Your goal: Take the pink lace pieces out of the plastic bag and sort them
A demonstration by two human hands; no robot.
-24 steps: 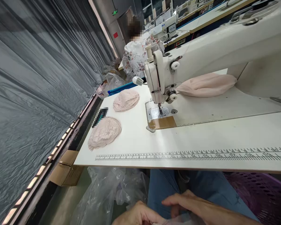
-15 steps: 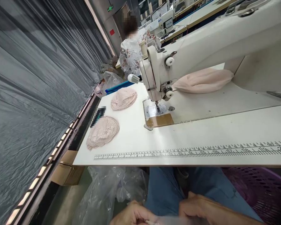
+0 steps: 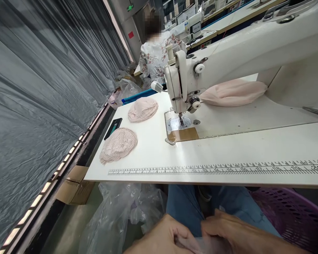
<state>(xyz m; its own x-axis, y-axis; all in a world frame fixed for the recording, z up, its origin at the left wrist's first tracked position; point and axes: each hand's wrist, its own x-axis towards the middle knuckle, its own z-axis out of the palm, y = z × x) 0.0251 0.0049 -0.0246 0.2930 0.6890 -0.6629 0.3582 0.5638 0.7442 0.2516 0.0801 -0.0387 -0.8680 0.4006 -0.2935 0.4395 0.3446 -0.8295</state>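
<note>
While you sit facing the worktable (image 3: 151, 148), a cardboard box (image 3: 72, 188) stands at far left, below table level. At the worktable's left end, a dark phone (image 3: 112, 127) adjoins a pile of scalloped pink lace (image 3: 118, 145); a pink fabric pile (image 3: 143, 110) lies farther back. Below the front edge, your left hand (image 3: 164, 234) is closed on a sheer translucent piece (image 3: 205, 244), blurred, located between both hands. Your right hand (image 3: 225, 225) is curled against that piece; whether it grips cannot be determined. Above, the industrial sewing machine (image 3: 228, 63) has pale pink fabric (image 3: 235, 93) beneath its arm. A perforated purple basket (image 3: 294, 215) stands at far right.
</note>
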